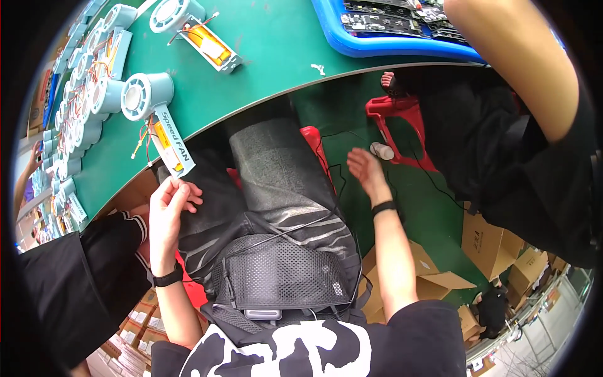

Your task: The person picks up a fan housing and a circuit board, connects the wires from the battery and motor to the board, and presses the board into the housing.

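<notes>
A light-blue handheld fan (pixel 171 139) has its round head over the green table and its handle sticking out past the near edge. The handle is uncovered, showing a yellow battery and loose red and black wires. At the handle's lower end, my left hand (pixel 169 204) has its thumb and forefinger closed on the tip, the other fingers curled. My right hand (pixel 367 171) is held out to the right of my knees, fingers stretched, with nothing in it. Another opened fan (pixel 210 45) lies farther back on the table.
Many similar fans (pixel 88 103) crowd the table's left side. A blue tray (pixel 358 47) of circuit boards sits at the far right, a co-worker's arm (pixel 518 56) over it. Red stools (pixel 380 116) and cardboard boxes (pixel 487 242) stand below. Another person (pixel 81 283) is at left.
</notes>
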A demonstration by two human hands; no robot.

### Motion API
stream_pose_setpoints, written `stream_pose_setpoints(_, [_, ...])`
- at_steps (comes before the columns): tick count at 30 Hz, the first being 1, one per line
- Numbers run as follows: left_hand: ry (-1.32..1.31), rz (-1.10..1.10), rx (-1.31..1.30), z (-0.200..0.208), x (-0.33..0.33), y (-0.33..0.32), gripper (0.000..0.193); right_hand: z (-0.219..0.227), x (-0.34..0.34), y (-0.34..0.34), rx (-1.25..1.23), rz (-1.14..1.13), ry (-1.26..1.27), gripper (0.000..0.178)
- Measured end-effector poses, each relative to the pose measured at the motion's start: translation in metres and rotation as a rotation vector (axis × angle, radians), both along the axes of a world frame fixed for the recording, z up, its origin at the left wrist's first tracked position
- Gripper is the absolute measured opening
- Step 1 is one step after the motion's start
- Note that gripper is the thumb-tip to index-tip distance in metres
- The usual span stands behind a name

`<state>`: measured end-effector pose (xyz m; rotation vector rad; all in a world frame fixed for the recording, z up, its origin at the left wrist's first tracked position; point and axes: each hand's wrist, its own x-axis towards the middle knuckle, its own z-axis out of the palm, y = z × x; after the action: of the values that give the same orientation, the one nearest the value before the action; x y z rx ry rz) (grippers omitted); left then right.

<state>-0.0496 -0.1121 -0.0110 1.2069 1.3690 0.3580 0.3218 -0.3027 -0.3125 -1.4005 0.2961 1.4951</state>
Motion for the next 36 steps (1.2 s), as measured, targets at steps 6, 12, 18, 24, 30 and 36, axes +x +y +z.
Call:
stream_pose_setpoints(6, [-0.049, -0.058, 0.035, -0.005, -0.005, 0.009, 0.018, 0.054, -0.027, -0.053, 0.166, -0.024, -0.168, 0.013])
stream_pose_setpoints(12, [-0.101, 0.04, 0.028, -0.004, 0.017, 0.015, 0.022, 0.296, -0.037, 0.073, 0.559, 0.263, -1.09, 0.008])
stream_pose_setpoints(18, [-0.1, -0.042, 0.073, -0.008, 0.024, 0.031, 0.028, 0.343, -0.007, 0.199, 0.716, 0.345, -2.051, 0.019])
stream_pose_setpoints(24, [-0.175, -0.008, 0.061, -0.008, 0.03, 0.028, 0.027, 0.341, 0.014, 0.231, 0.37, 0.733, -2.213, 0.029])
stream_pose_setpoints(30, [-0.227, -0.052, 0.097, -0.013, 0.027, 0.03, 0.026, 0.36, 0.021, 0.234, 0.442, 0.939, -2.065, 0.019])
stream_pose_setpoints(36, [-0.258, -0.113, 0.129, -0.02, 0.027, 0.032, 0.032, 0.384, 0.025, 0.231, 0.477, 0.844, -2.079, 0.017])
